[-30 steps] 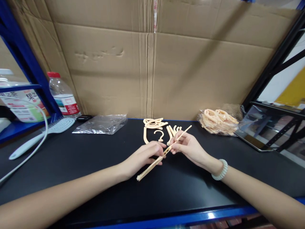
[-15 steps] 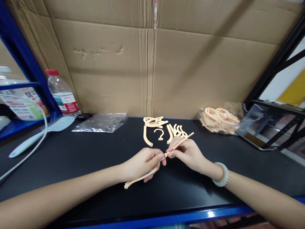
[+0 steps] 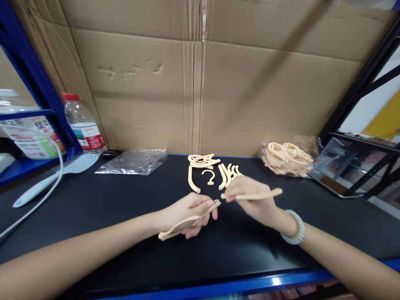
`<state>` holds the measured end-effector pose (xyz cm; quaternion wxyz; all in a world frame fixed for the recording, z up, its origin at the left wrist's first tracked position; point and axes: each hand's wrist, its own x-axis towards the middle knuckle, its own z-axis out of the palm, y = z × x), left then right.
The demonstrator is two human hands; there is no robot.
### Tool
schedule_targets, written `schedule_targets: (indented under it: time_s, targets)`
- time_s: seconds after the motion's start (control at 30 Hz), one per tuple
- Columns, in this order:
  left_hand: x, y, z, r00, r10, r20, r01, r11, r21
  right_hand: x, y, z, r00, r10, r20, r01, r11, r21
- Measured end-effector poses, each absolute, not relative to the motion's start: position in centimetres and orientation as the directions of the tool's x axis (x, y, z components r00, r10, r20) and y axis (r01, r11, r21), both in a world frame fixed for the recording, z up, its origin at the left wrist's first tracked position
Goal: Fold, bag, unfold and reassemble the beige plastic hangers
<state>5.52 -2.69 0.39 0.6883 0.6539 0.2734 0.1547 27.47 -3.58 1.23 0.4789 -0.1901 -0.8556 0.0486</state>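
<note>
the left forearm (image 3: 93,252) reaches in from the lower left, its hand (image 3: 187,210) turned with the thumb uppermost, pressed along the top, and the other fingers curled beneath in a closed grip. the right forearm (image 3: 346,256) slants in from the lower right; its hand (image 3: 259,211), slightly higher and apart from the left, pinches with fingertips pointing leftward.

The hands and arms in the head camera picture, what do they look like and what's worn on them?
The left forearm and right forearm are bare, with no sleeves in view. The left hand and right hand are ungloved. Around the right wrist sits a pale green, ridged bracelet; none shows on the left.
</note>
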Motion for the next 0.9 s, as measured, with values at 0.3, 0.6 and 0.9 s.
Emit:
schedule_targets:
  time_s: [0.3,0.6,0.9]
  targets:
    - [6.0,-1.8,0.0,0.706,0.699,-0.119,-0.095,0.259,0.961,34.5,3.2,0.3,-0.134,0.855,0.502,0.62,0.467,-0.631]
    - [5.3,-0.9,-0.2,0.71,0.686,-0.16,-0.256,0.462,0.849,33.5,3.4,-0.7,-0.053,0.94,0.338,0.84,0.224,-0.493]
    - [5.4,-0.9,-0.3,0.69,0.708,-0.149,-0.331,0.492,0.805,27.7,-3.2,1.1,-0.514,0.498,0.699,0.57,0.807,-0.156]
